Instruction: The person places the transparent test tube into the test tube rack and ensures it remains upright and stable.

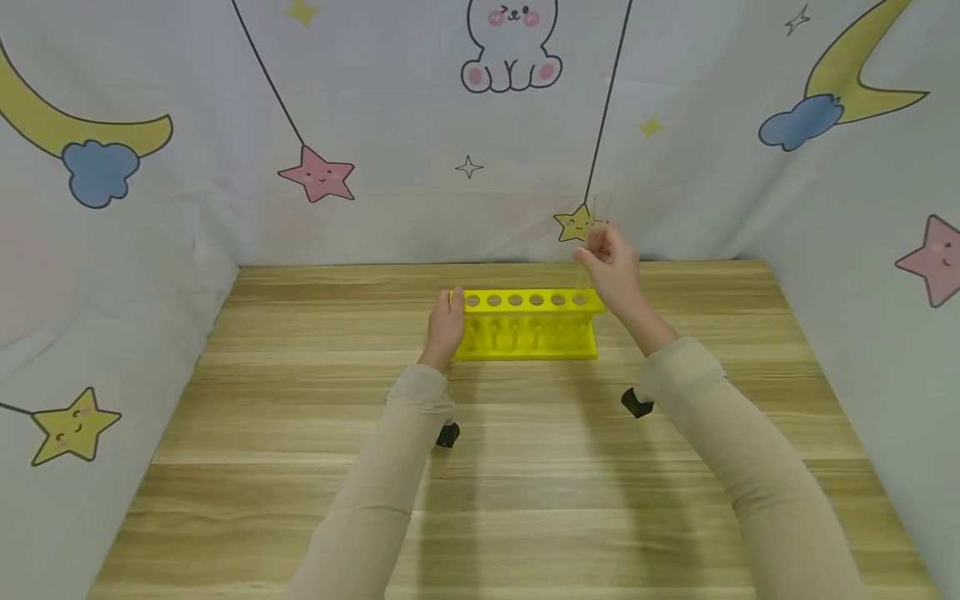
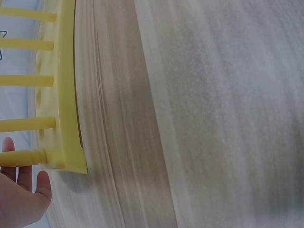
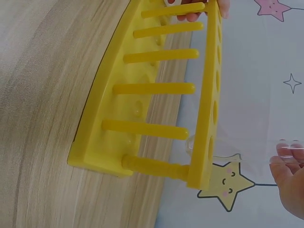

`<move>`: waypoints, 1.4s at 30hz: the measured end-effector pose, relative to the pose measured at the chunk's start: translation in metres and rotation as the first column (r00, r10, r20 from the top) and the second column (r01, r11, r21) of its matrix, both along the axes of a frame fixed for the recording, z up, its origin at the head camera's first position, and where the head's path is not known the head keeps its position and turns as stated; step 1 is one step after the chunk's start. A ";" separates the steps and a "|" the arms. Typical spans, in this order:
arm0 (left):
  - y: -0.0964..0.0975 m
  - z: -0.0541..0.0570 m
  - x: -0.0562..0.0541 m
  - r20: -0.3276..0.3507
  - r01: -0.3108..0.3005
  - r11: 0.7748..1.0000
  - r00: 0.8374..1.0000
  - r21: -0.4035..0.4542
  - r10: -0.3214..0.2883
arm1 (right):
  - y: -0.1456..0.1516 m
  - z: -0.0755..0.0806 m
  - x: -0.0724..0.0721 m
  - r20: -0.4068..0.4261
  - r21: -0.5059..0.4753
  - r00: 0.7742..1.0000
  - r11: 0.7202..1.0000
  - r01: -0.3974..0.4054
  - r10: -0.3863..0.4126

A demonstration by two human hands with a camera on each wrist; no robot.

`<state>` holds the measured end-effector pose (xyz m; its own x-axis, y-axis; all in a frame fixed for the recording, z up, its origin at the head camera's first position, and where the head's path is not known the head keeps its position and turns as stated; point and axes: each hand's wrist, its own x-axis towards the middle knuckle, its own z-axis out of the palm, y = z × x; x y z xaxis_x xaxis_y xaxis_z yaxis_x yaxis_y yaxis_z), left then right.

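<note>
A yellow test tube rack [image 1: 525, 354] stands upright on the table, with a row of round holes in its top board and pegs rising from its base. My left hand [image 1: 446, 327] grips the rack's left end; in the left wrist view its fingers are around the end post [image 2: 21, 158]. A clear test tube [image 1: 602, 205] is pinched in my right hand [image 1: 617, 271] above the rack's right end, slightly tilted. In the right wrist view the tube's rounded bottom [image 3: 190, 143] shows just below the top board, by the end hole.
The wood-grain table [image 1: 525, 483] runs up to a white cloth backdrop [image 1: 405, 217] with printed stars, moons and a white animal. Cloth also hangs along both sides. Black wrist-worn pieces [image 1: 637, 402] hang under the forearms.
</note>
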<state>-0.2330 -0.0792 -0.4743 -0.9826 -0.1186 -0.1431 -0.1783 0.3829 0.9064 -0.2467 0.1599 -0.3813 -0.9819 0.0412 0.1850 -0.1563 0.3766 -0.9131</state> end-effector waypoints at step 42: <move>-0.003 -0.005 0.000 0.000 0.016 1.000 1.000 0.002 -0.016 | -0.001 -0.019 0.008 0.035 0.003 0.999 1.000 -0.001 0.001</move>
<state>-0.2325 -0.0825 -0.4790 -0.9843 -0.1023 -0.1437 -0.1723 0.3835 0.9073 -0.2384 0.1584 -0.4003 -0.9878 0.0399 0.1502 -0.1241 0.3790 -0.9170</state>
